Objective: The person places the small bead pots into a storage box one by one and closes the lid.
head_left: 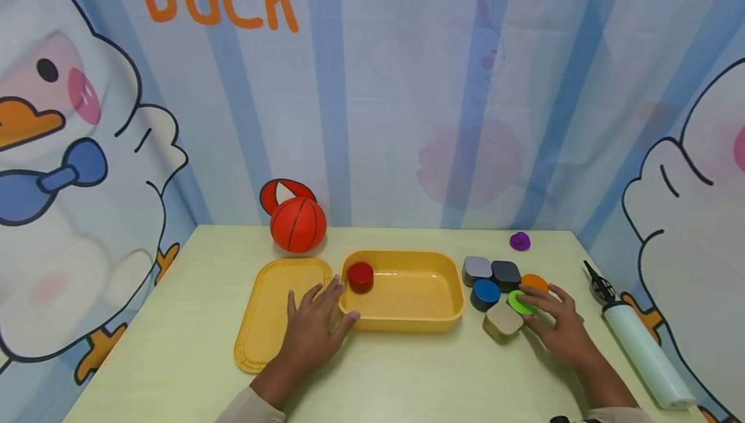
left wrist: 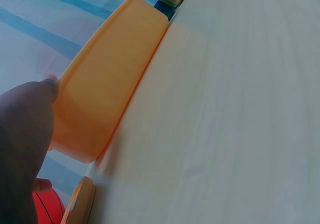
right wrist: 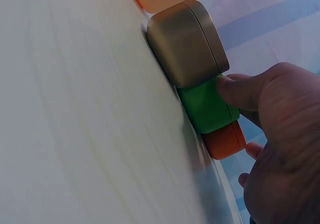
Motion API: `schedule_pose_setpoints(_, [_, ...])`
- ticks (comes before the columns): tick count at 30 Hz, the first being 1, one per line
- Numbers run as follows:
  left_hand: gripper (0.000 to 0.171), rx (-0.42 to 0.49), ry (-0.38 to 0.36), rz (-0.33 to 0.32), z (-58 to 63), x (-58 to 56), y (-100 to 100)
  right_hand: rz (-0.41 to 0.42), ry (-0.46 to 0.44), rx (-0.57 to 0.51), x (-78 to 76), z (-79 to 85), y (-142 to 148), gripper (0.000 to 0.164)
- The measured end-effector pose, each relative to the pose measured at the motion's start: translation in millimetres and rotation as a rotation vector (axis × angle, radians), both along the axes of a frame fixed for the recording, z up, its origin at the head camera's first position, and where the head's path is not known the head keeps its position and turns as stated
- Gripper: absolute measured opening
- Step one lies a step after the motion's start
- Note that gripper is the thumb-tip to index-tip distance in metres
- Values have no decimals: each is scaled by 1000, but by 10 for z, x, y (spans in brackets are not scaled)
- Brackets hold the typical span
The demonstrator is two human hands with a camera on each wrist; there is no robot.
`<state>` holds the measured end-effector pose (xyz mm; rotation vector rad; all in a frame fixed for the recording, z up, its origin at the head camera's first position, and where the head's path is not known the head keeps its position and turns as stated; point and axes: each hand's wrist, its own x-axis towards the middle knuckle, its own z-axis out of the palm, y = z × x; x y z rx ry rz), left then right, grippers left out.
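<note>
My left hand (head_left: 314, 329) rests against the left end of a yellow rectangular box (head_left: 407, 326), fingers spread and thumb on its near rim. In the left wrist view the thumb (left wrist: 42, 91) touches the upper edge of the box. A round red lidded tub (head_left: 361, 277) sits inside at the left. On the right, my right hand (head_left: 561, 329) pinches a small green lidded tub (right wrist: 207, 104) standing on the table. A beige tub (head_left: 503, 323) and an orange tub (head_left: 534, 282) flank it. Blue (head_left: 485, 295), dark grey (head_left: 506, 275) and light grey tubs (head_left: 477, 270) stand beside them.
A yellow lid (head_left: 264, 319) lies left of the box, partly behind the left hand. Behind it sits a red ball (head_left: 298, 225) with a red cap-like piece. A purple piece (head_left: 520, 241) is at the back right; a pale green hand pump (head_left: 648, 355) lies along the right edge.
</note>
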<state>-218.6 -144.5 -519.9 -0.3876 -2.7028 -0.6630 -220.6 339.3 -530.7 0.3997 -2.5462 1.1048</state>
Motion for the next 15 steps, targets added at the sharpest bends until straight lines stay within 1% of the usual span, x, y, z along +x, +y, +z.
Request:
schedule_pose_setpoints(7, [67, 1, 3, 2, 8, -1, 2, -11, -9, 44, -5, 16, -35, 41])
schedule_pose_setpoints(12, [67, -7, 2, 3, -8, -2, 1, -30, -40, 61, 3, 30, -61, 43])
schedule_pose_setpoints(15, [67, -4, 3, 1, -10, -4, 1, -39, -23, 56, 10, 35, -67, 42])
